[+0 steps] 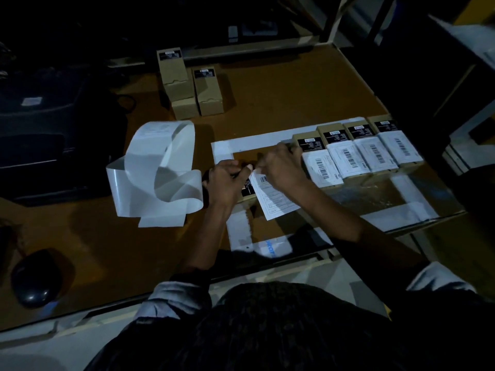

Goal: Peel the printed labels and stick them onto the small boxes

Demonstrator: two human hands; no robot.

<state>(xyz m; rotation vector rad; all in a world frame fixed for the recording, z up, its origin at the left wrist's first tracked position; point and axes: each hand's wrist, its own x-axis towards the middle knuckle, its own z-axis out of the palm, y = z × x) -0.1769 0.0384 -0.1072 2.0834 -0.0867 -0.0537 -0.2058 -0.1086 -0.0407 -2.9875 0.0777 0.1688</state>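
A small brown box with a black panel lies at the table's middle, mostly hidden by my hands. My left hand grips it from the left. My right hand pinches the top edge of a white printed label that hangs over the box's right side. To the right, several boxes stand in a row, each with a white barcode label on it. Three unlabelled brown boxes stand at the back. A curled strip of white label backing lies to the left of my hands.
A dark label printer sits at the left edge. A black rounded object lies near the front left. White tape strips mark a rectangle on the brown table. Metal shelf frames rise at the back right.
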